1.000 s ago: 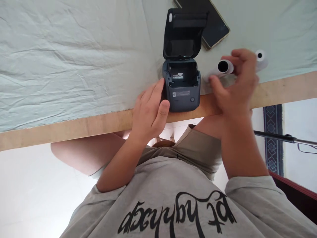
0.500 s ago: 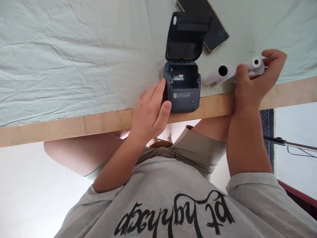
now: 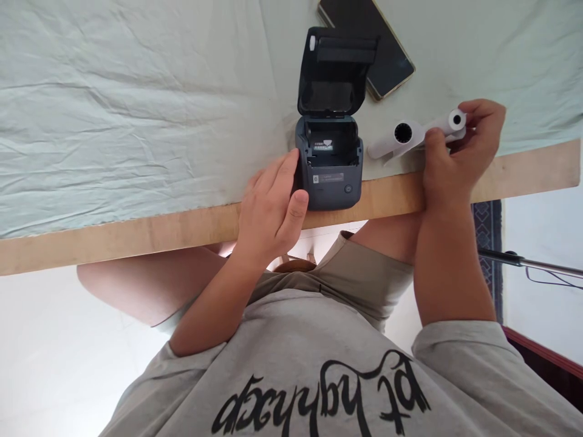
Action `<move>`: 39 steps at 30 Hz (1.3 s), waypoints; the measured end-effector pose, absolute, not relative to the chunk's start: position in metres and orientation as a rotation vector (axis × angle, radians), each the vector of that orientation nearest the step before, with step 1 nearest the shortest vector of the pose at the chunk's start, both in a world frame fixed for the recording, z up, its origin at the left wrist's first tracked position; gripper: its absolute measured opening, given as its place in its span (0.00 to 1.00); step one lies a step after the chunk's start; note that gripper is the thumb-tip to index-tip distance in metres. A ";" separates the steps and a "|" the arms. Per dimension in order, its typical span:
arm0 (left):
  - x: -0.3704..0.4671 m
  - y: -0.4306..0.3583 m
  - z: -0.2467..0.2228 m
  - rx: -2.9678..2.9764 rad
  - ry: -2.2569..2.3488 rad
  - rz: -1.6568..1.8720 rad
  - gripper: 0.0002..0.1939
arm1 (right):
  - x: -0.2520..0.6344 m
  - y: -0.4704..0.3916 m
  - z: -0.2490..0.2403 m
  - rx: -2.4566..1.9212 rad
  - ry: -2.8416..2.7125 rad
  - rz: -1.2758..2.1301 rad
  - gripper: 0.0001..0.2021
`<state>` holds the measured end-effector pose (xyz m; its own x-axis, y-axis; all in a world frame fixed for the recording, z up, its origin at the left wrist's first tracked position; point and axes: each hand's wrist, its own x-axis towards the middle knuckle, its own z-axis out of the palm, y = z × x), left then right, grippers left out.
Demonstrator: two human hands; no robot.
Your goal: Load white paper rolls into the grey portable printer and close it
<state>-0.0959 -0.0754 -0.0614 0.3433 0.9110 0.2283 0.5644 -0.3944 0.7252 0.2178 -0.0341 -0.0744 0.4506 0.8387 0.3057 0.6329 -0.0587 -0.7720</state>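
Resting against the side of the open label printer (image 3: 328, 159) at the table's near edge (image 3: 136, 230), your left hand (image 3: 271, 209) lies flat, fingers loosely extended, gripping nothing. Your right hand (image 3: 455, 161) pinches one paper roll (image 3: 449, 123) between thumb and fingertips; a second roll (image 3: 394, 138) lies just beside it. Both rolls sit close to that edge, so a nudge could send the loose one rolling off.

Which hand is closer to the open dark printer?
The left. The left hand touches the side of the printer, while the right hand is apart from it and grips a white paper roll.
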 end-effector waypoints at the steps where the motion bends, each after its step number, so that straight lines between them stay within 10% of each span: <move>1: -0.096 -0.075 -0.062 2.079 1.284 0.854 0.39 | 0.218 -0.034 -0.075 -1.753 -1.273 0.260 0.24; 29: -0.093 -0.074 -0.070 2.123 1.317 0.887 0.31 | 0.212 -0.033 -0.061 -1.534 -1.217 0.227 0.24; 39: -0.095 -0.074 -0.069 2.182 1.311 0.859 0.30 | 0.105 -0.041 0.011 -1.497 -2.121 0.150 0.11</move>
<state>-0.0946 -0.0744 -0.0690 0.3540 0.8928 0.2787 0.6117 -0.4464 0.6531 0.1052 -0.0412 0.0109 -0.2419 0.9016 0.3586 0.8423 0.3786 -0.3837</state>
